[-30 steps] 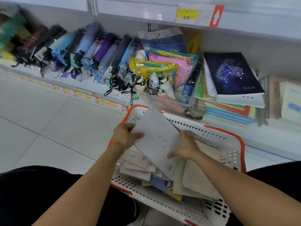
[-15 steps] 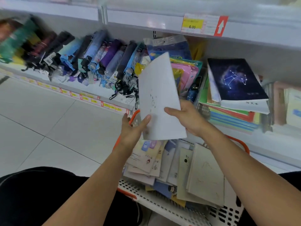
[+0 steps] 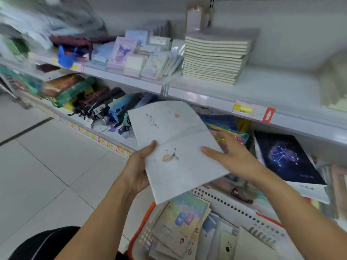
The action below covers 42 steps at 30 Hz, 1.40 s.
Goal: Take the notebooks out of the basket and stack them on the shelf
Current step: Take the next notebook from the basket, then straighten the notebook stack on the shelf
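I hold pale grey-white notebooks [image 3: 176, 147] in the air above the basket, fanned so that two covers show. My left hand [image 3: 138, 168] grips their left edge, thumb on top. My right hand [image 3: 231, 156] lies on their right side with fingers spread over the cover. Below, the white basket with orange rim [image 3: 244, 211] holds several more notebooks [image 3: 180, 228] lying flat. On the shelf [image 3: 262, 91] above stands a stack of cream-edged notebooks [image 3: 214, 59].
Cartoon-print pads [image 3: 131, 57] sit left of the stack on the same shelf. The lower shelf carries folded umbrellas [image 3: 105, 107], colourful pouches [image 3: 229, 132] and a dark constellation notebook [image 3: 287, 156]. A yellow price tag [image 3: 251, 110] is on the shelf edge. Tiled floor [image 3: 47, 166] lies left.
The notebooks have risen out of the basket and now lie flatter, fanned into two. My view has tilted up, bringing the upper shelf with its stack into sight.
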Motion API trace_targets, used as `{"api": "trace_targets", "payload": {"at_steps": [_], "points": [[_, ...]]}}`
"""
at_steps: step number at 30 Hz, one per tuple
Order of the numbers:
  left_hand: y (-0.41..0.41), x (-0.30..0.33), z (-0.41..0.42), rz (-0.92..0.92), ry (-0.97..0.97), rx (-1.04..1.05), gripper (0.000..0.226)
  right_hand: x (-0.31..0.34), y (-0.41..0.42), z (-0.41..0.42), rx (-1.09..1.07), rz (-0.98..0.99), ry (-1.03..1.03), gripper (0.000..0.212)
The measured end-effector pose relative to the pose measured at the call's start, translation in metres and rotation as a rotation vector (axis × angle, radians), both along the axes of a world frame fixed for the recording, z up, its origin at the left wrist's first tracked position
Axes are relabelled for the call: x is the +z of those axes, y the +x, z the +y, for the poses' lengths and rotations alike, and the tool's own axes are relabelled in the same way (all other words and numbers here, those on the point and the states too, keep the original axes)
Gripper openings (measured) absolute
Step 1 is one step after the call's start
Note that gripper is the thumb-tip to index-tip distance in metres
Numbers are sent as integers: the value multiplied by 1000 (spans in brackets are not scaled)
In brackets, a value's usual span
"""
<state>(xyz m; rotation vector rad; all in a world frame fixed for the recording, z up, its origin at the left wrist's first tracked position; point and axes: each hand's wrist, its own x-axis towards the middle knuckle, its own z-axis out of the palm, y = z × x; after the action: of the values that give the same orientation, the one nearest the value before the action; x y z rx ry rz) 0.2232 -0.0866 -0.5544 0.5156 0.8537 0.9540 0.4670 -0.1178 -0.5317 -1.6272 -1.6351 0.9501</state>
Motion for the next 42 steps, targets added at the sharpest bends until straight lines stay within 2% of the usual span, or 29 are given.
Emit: {"api": "trace_targets", "payload": {"at_steps": [2, 4, 6, 8, 12, 14, 17, 20, 23, 26, 28, 31, 33, 34, 37, 39, 40, 42], "points": [[-11, 28, 6, 14, 54, -26, 37, 23, 1, 2, 90, 424, -192, 50], [-14, 57, 15, 42, 124, -45, 39, 47, -2, -1, 129, 643, -204, 34], [-9, 86, 28, 64, 212, -69, 43, 69, -7, 1, 118, 714, -80, 29], [4, 119, 39, 129, 321, -117, 37, 89, -4, 10, -18, 748, 45, 27], [43, 169, 60, 513, 562, -208, 15, 130, 18, 40, -285, 819, 141, 20], [64, 182, 83, 501, 596, -129, 14, 154, 26, 55, -362, 900, 123, 12], [92, 199, 128, 410, 525, 89, 12, 188, 35, 81, -398, 1004, 79, 8], [111, 209, 163, 337, 391, 162, 7, 211, 49, 105, -351, 951, 85, 2], [120, 212, 175, 330, 362, 161, 13, 215, 64, 124, -292, 737, 98, 19], [123, 205, 189, 389, 438, 128, 57, 205, 75, 148, -304, 511, 113, 49], [122, 200, 201, 491, 482, 158, 64, 198, 81, 163, -313, 416, 120, 60], [121, 197, 220, 630, 519, 203, 59, 194, 85, 176, -332, 294, 120, 55], [121, 196, 229, 699, 543, 215, 55, 191, 86, 181, -346, 242, 124, 38], [122, 195, 234, 727, 560, 220, 52, 189, 88, 184, -359, 228, 132, 33], [127, 193, 248, 822, 614, 246, 40, 180, 96, 194, -378, 229, 200, 36], [131, 191, 253, 945, 656, 260, 38, 175, 99, 200, -371, 247, 223, 21], [132, 189, 256, 992, 672, 275, 38, 173, 99, 203, -371, 217, 223, 22], [132, 184, 261, 1007, 695, 305, 39, 171, 98, 207, -373, 176, 213, 38]]}}
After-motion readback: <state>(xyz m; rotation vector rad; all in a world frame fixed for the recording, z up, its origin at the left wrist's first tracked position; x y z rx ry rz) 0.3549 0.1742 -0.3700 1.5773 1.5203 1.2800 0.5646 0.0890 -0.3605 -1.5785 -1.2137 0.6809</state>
